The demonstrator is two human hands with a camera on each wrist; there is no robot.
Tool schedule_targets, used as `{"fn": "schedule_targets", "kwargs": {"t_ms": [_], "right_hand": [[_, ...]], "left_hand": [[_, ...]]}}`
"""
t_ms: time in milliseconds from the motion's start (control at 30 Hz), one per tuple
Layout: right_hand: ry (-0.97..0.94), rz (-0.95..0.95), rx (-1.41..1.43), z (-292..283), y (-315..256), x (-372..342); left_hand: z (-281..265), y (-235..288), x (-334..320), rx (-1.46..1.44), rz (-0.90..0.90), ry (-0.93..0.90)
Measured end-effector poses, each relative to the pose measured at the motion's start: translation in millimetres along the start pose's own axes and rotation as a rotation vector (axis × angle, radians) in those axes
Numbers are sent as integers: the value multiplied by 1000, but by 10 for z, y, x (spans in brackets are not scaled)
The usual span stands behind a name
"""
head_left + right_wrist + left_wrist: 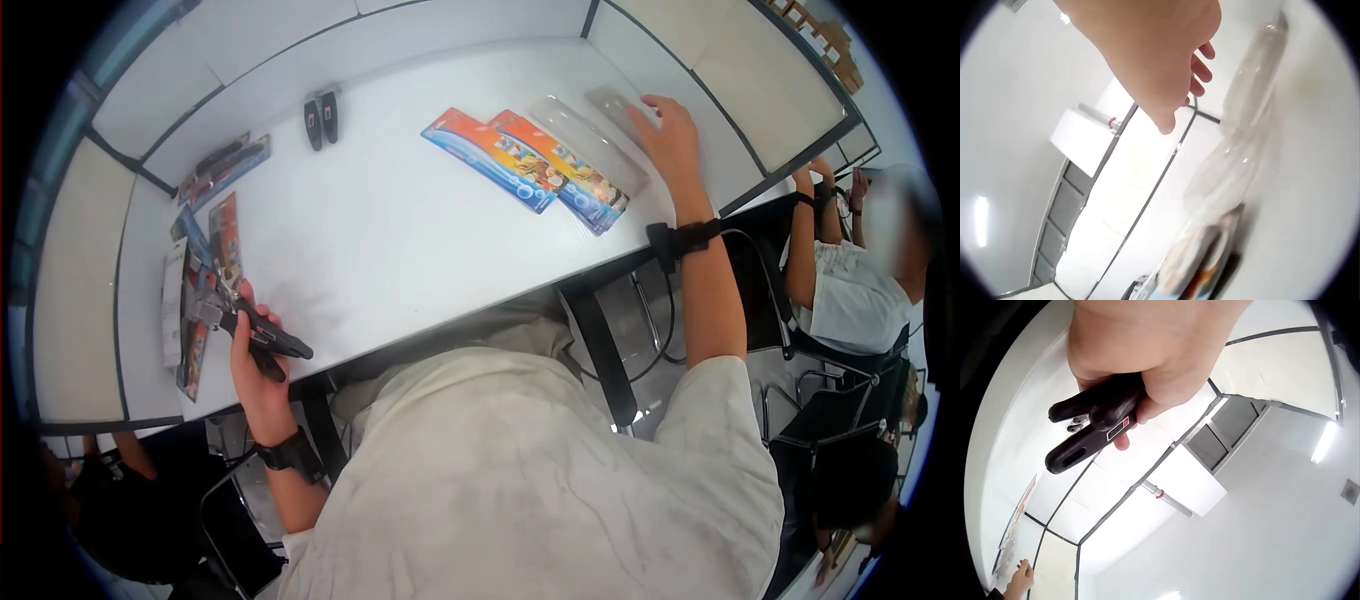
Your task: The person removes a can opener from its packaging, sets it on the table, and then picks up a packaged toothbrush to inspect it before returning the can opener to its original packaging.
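Note:
My left hand grips a can opener with two black handles and a metal head, over the left front of the table. In the left wrist view the handles stick out past the fingers, with a small red and white label on one. My right hand holds nothing, its fingers loosely bent above clear plastic shells at the right. Two orange and blue package cards lie overlapping beside these shells. A second black-handled can opener lies toward the back.
Several packaged items and cards lie along the left side of the white table. Low partition panels close off the back and sides. Other people sit beyond the right panel.

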State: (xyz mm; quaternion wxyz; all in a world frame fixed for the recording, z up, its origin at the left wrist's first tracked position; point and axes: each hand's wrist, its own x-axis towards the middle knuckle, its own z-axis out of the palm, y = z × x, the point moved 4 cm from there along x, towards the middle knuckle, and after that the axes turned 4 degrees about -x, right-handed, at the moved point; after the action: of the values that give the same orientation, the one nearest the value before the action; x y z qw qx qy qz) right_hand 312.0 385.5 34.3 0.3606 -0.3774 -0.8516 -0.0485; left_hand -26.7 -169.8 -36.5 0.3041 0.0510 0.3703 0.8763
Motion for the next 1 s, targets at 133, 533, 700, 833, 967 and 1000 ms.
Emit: {"fn": "schedule_targets", "kwargs": {"t_ms": [133, 533, 700, 833, 967, 1000], "right_hand": [[-271, -23, 74, 30, -477, -205], [-70, 176, -83, -197, 159, -40], [-238, 179, -41, 169, 505, -202], [-148, 104, -72, 192, 416, -194], [125, -84, -3, -387, -574, -181], [93, -100, 178, -502, -923, -243]], "left_hand": [[-17, -7, 1, -3, -7, 9], [36, -7, -10, -34, -3, -35], [195, -36, -64, -18, 9, 6], [314, -3, -139, 121, 61, 92], [392, -22, -67, 268, -49, 59], [521, -70, -69, 266, -25, 76]]}}
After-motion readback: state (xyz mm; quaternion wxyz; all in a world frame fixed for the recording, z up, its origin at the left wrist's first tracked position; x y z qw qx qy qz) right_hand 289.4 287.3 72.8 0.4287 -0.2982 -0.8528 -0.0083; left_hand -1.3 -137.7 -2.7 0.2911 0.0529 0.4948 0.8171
